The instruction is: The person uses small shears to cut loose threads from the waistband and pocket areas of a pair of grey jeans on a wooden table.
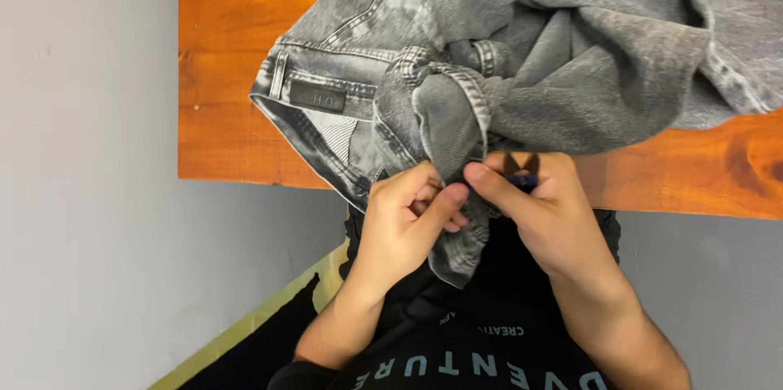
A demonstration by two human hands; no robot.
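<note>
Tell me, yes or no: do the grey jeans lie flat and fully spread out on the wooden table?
No: the grey jeans lie bunched on the wooden table, both hands pinching an overhanging fold.

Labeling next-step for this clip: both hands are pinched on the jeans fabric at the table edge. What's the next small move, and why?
Probably a short pull apart to spread the fold flat. The left hand and right hand pinch the same bunched edge of the grey jeans thumb to thumb, with a small dark object, unclear, in the right hand. The fabric hangs crumpled off the wooden table.
</note>
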